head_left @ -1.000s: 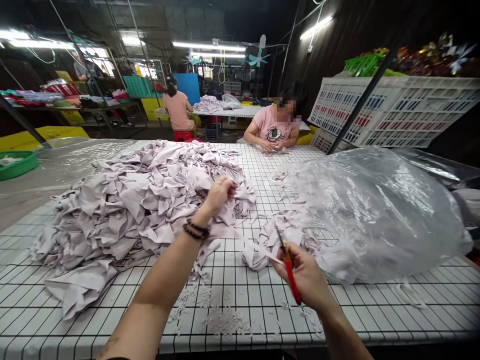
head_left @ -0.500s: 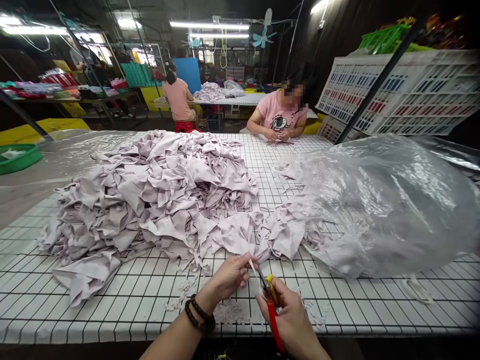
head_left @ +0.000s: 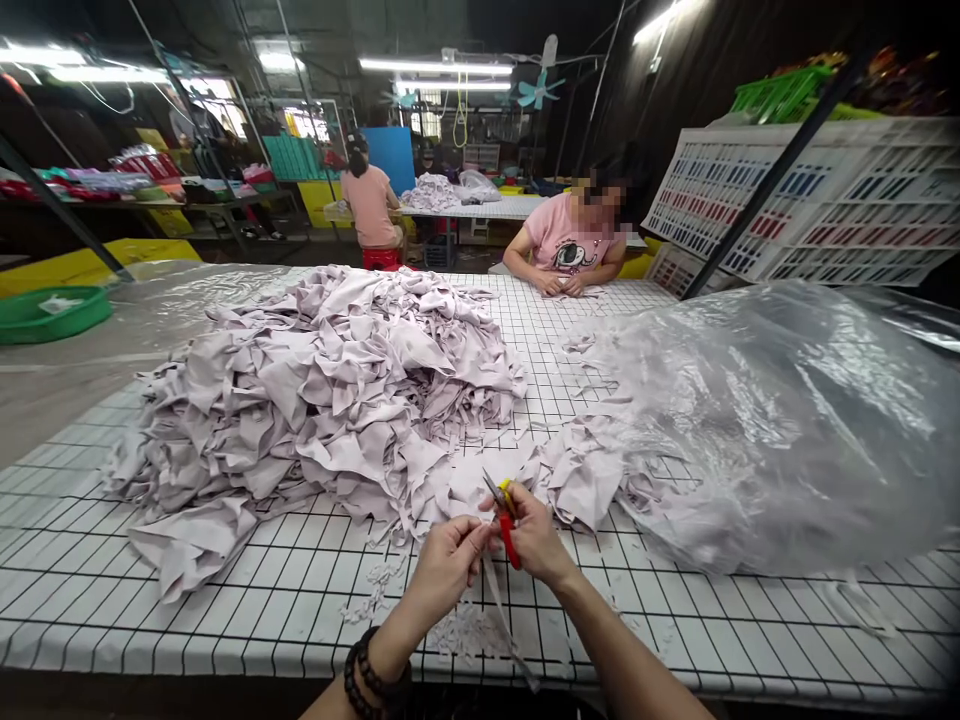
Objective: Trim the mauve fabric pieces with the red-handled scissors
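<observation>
My left hand [head_left: 452,557], with dark beads at the wrist, pinches a pale fabric strip [head_left: 495,595] whose free end hangs down over the table's near edge. My right hand [head_left: 534,535] grips a pair of scissors [head_left: 508,535] with red and yellow handles, the blades pointing up and left. The two hands meet at the strip, the right fingertips close to the left ones. Just beyond them lie pale lilac fabric pieces [head_left: 574,470], and a large heap of the same cloth [head_left: 330,390] rises to the left. Small cut scraps [head_left: 465,632] lie beneath my hands.
A big clear plastic bag [head_left: 780,420] covers the right side of the grid-patterned table [head_left: 300,605]. Across it a co-worker [head_left: 574,240] bends over cloth. A green basin [head_left: 52,313] sits at far left; white crates [head_left: 802,200] stand back right.
My right hand has moved up and left with the scissors, which now point up past the left fingers. The strip now hangs downward from my hands. The view has shifted slightly.
</observation>
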The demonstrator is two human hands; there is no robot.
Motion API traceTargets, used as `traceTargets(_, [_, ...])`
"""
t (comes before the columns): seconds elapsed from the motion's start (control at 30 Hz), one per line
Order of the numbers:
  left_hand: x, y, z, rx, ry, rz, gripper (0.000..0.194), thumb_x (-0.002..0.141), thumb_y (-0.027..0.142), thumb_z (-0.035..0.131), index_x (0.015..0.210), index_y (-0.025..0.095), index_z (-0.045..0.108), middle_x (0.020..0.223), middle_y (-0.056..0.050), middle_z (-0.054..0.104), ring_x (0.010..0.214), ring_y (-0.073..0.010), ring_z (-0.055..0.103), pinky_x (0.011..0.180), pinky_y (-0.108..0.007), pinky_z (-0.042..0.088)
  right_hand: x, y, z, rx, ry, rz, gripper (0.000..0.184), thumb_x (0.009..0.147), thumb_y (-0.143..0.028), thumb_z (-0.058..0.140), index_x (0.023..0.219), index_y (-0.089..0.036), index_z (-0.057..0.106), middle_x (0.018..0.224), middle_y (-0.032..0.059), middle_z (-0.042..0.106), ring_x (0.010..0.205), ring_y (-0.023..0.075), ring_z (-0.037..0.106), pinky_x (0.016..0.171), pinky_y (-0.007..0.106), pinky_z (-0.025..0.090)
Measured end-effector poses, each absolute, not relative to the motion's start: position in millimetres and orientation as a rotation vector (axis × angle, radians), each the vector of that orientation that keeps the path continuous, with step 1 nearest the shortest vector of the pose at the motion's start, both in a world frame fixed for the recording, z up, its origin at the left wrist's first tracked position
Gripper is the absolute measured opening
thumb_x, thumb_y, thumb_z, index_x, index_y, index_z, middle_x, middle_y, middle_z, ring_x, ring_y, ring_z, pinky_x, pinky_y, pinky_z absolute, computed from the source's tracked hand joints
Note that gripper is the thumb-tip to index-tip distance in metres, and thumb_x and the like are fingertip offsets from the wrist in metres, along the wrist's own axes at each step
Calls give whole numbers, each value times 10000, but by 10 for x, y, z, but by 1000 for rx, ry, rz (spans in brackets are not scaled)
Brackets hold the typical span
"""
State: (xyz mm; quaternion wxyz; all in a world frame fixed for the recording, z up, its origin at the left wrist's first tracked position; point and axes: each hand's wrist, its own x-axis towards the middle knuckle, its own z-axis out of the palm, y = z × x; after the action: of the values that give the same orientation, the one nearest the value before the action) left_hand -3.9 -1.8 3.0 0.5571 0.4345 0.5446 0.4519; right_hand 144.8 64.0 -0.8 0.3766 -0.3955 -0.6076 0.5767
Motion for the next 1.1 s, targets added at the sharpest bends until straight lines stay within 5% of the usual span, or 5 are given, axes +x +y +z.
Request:
traceTargets(0.2, [-117, 20, 72, 1166, 1453, 1393, 309, 856, 429, 561, 787, 153, 681, 1242, -115, 502, 586, -81, 521, 497, -232, 419, 1182, 712, -128, -1012, -1392, 1449, 188, 721, -243, 656, 849, -201, 525, 794, 2, 619, 718, 149, 576, 673, 261, 480])
traceTargets(0.33, [-29, 123, -18, 1016, 1142, 1370, 294, 897, 417, 500, 837, 150, 609, 862, -58, 623, 468, -68, 456, 463, -222, 399, 1222, 680, -115, -1018, -1402, 1470, 204, 706, -295, 690, 773, -197, 525, 692, -16, 589, 615, 133, 535, 591, 247, 458])
traceTargets(0.43, [5, 181, -85, 981, 1044, 1355, 274, 905, 407, 495, 841, 149, 564, 587, 24, 536, 491, -99, 497, 519, -227, 419, 1410, 671, -7, -1085, -1445, 1463, 214, 719, -336, 682, 775, -195, 532, 700, -10, 589, 588, 127, 513, 571, 250, 444])
traceTargets(0.73, [-10, 223, -52, 1223, 1180, 1274, 255, 931, 355, 459, 831, 155, 581, 637, 4, 591, 545, -115, 554, 606, -247, 445, 1949, 556, 402, -1416, -2280, 825, 346, 692, -488, 688, 717, -210, 482, 706, -22, 536, 647, 146, 481, 582, 247, 360])
traceTargets(1.1, [23, 241, -138, 1163, 1144, 1280, 226, 887, 370, 518, 800, 163, 546, 619, 15, 565, 482, -97, 490, 484, -221, 456, 1826, 526, 380, -1427, -2359, 672, 333, 742, -523, 634, 758, -217, 504, 754, -3, 573, 693, 169, 518, 615, 263, 361])
